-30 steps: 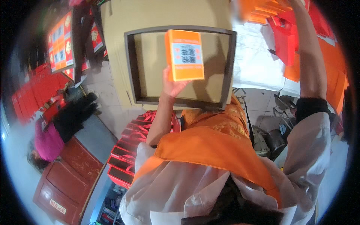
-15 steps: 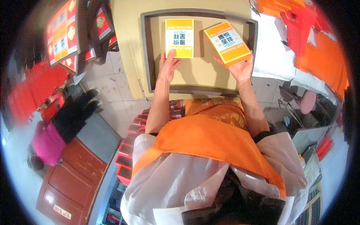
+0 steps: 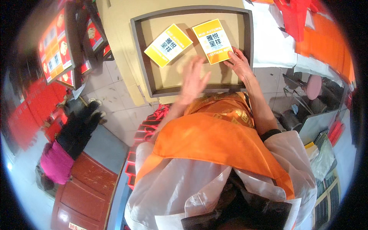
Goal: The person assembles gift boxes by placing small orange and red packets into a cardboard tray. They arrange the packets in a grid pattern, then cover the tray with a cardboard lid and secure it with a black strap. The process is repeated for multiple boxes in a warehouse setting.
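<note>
A shallow dark-rimmed tray [image 3: 250,34] with a tan inside lies before me. In its left half a yellow and white printed box [image 3: 168,45] rests at a slant, no hand on it. To its right is an orange and white printed box [image 3: 213,40], slightly tilted. The fingers of my right hand [image 3: 240,66] grip this box at its near right corner. My left hand [image 3: 194,79] is blurred over the tray's near side, thumb apart from the fingers, and holds nothing that shows.
Tan cardboard [image 3: 119,42] lies under the tray. Stacked red and orange boxes [image 3: 57,46] stand at the left, and several red-edged dark boxes [image 3: 142,130] sit by my left side. A person in a pink top [image 3: 57,163] is at the far left. White sheeting [image 3: 272,42] lies at the right.
My left hand has let go of the left box and moved right and nearer; that box now lies turned. The right box has moved left and turned, with my right hand at its corner.
</note>
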A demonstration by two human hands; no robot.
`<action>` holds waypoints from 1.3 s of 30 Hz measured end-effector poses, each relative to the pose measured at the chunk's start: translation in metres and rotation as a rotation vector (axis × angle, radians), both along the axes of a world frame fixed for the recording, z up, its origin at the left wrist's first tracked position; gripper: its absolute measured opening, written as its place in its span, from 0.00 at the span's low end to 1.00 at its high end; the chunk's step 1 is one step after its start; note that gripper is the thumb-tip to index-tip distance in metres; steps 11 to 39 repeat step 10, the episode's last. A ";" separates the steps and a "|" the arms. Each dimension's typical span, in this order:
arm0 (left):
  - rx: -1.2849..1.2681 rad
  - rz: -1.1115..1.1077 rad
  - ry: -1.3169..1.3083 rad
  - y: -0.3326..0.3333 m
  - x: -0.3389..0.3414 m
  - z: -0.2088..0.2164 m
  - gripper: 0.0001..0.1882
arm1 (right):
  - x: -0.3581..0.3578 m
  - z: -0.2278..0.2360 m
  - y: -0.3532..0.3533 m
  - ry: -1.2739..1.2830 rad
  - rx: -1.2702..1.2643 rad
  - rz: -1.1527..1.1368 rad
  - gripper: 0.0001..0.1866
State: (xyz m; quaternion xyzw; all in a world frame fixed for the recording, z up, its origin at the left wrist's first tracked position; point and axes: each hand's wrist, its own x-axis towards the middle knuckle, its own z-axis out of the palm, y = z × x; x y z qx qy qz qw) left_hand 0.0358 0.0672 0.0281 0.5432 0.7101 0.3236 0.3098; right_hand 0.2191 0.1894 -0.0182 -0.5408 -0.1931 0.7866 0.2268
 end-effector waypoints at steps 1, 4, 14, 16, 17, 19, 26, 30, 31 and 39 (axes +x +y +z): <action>-0.061 -0.100 0.287 0.009 -0.024 0.008 0.37 | 0.001 -0.005 0.000 -0.038 0.007 0.010 0.28; -0.180 -0.177 0.739 0.018 -0.102 -0.007 0.52 | -0.007 0.002 -0.016 -0.034 0.030 -0.047 0.32; -0.616 0.156 0.371 0.048 -0.085 -0.030 0.48 | -0.028 0.001 -0.044 0.058 0.094 -0.001 0.34; -0.616 0.156 0.371 0.048 -0.085 -0.030 0.48 | -0.028 0.001 -0.044 0.058 0.094 -0.001 0.34; -0.616 0.156 0.371 0.048 -0.085 -0.030 0.48 | -0.028 0.001 -0.044 0.058 0.094 -0.001 0.34; -0.616 0.156 0.371 0.048 -0.085 -0.030 0.48 | -0.028 0.001 -0.044 0.058 0.094 -0.001 0.34; -0.616 0.156 0.371 0.048 -0.085 -0.030 0.48 | -0.028 0.001 -0.044 0.058 0.094 -0.001 0.34; -0.616 0.156 0.371 0.048 -0.085 -0.030 0.48 | -0.028 0.001 -0.044 0.058 0.094 -0.001 0.34; -0.616 0.156 0.371 0.048 -0.085 -0.030 0.48 | -0.028 0.001 -0.044 0.058 0.094 -0.001 0.34; -0.616 0.156 0.371 0.048 -0.085 -0.030 0.48 | -0.028 0.001 -0.044 0.058 0.094 -0.001 0.34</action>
